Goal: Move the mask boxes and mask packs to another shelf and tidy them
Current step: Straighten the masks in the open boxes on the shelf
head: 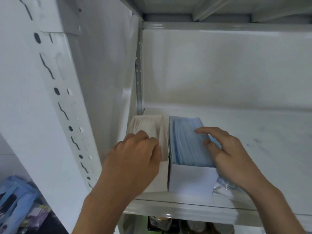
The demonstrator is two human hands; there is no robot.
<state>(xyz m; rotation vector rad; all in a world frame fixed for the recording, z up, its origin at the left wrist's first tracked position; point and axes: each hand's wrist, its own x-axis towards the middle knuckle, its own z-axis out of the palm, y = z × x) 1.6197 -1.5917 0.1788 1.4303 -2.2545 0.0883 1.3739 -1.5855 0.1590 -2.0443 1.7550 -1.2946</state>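
Head view, left to right: at lower left of the frame, blue packets (16,198) are lying beyond the white perforated upright (55,92), apparently awaiting transfer. At centre, the left hand (133,164), fingers curled together, is resting on the open box of white masks (148,127) standing in the shelf corner. Touching it on the right, the open white box of blue masks (187,149) is being steadied by the right hand (236,159), fingers spread. A clear pack (222,184) is lying under that hand. The white metal shelf (261,132) is bare at right. Judgement: two boxes placed, tidying under way, more remaining.
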